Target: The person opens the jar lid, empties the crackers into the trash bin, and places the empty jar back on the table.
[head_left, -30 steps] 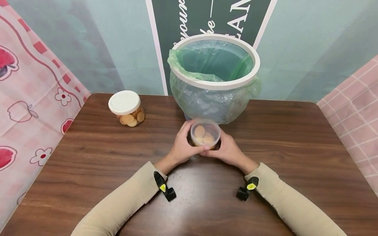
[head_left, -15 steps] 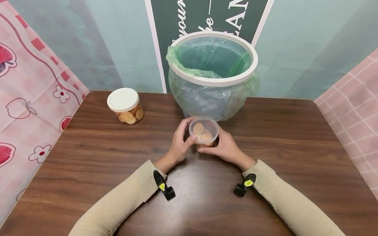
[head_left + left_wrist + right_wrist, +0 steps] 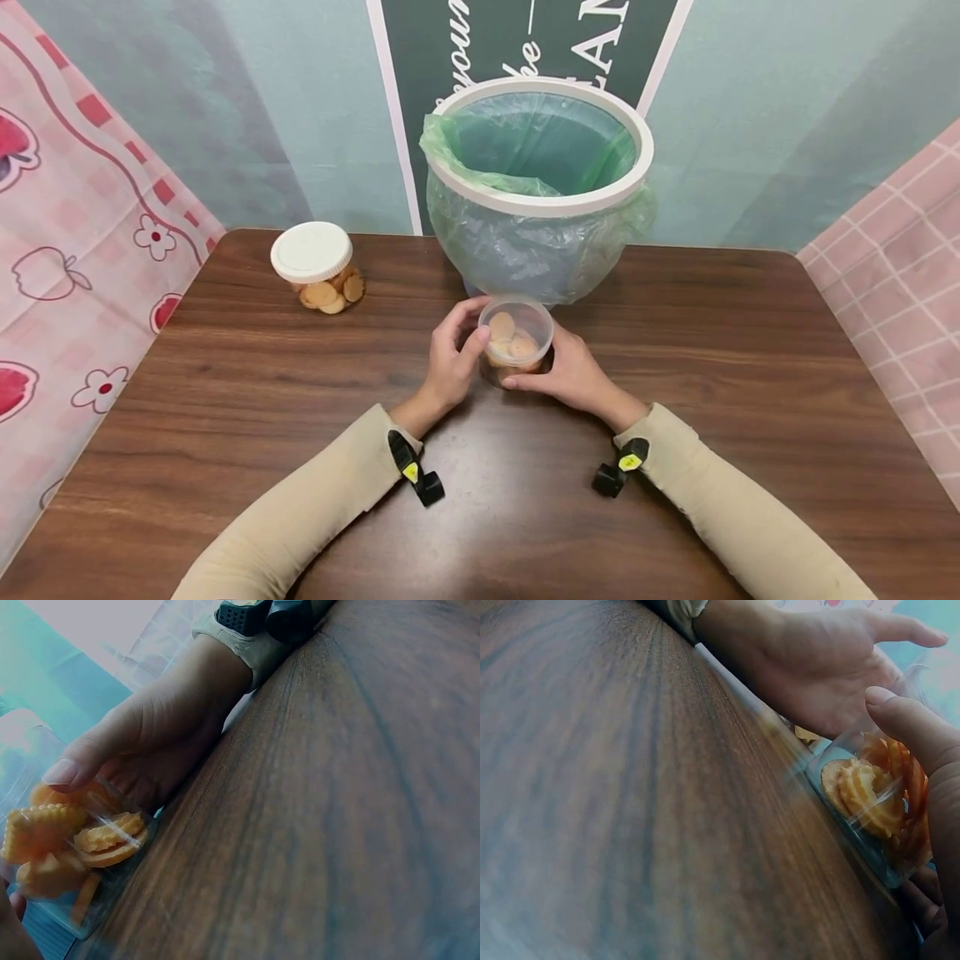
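A clear plastic jar [image 3: 516, 354] with several round, yellowish biscuits [image 3: 513, 342] inside stands upright at mid-table, with no white lid on it. My right hand [image 3: 581, 375] holds its right side, thumb across the front. On the left of the jar, my left hand [image 3: 450, 358] lies loosely alongside; its thumb is near the rim. In the right wrist view, the left hand [image 3: 817, 671] has its thumb stretched out away from the jar wall, and biscuits [image 3: 870, 795] with ridged edges show through the plastic. The left fingers are partly hidden behind the jar.
A second jar of biscuits [image 3: 330, 292], capped with a white lid [image 3: 311, 251], stands at the back left of the wooden table [image 3: 225, 392]. Right behind the hands rises a bin [image 3: 525, 250] lined with a green bag, its white rim [image 3: 547, 205] wide.
The left thumb has come off the jar's front and moved up and left towards the rim, as the left hand loosens. The right hand keeps its hold. The whole view has shifted slightly.
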Motion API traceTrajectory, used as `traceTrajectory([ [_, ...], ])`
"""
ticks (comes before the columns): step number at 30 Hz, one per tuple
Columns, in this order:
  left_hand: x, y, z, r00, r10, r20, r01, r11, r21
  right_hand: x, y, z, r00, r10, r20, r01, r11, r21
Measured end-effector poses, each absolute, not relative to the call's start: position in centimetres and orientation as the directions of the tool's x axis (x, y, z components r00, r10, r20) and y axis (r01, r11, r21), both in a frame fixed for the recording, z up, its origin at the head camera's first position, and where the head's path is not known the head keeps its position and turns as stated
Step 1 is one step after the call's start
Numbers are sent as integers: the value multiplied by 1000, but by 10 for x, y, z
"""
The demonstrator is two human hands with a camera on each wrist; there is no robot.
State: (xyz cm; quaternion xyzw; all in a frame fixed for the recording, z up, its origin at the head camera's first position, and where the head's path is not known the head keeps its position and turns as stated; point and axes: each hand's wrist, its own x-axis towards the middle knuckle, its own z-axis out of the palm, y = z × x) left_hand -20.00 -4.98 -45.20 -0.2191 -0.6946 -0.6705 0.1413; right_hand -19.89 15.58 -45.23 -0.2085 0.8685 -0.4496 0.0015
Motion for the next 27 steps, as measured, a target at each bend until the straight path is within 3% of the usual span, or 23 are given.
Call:
traceTrajectory([
  [8, -200, -50, -451, -872, 113, 476, 482, 25, 876, -200, 155, -452, -906, -375, 196, -378, 508, -774],
  [18, -200, -53, -454, -852, 265, 452, 484, 64, 873, -200, 156, -453, -904, -376, 202, -389, 529, -754],
  [27, -201, -52, -453, -850, 212, 482, 496, 14, 868, -199, 156, -452, -904, -381, 194, -385, 529, -756],
])
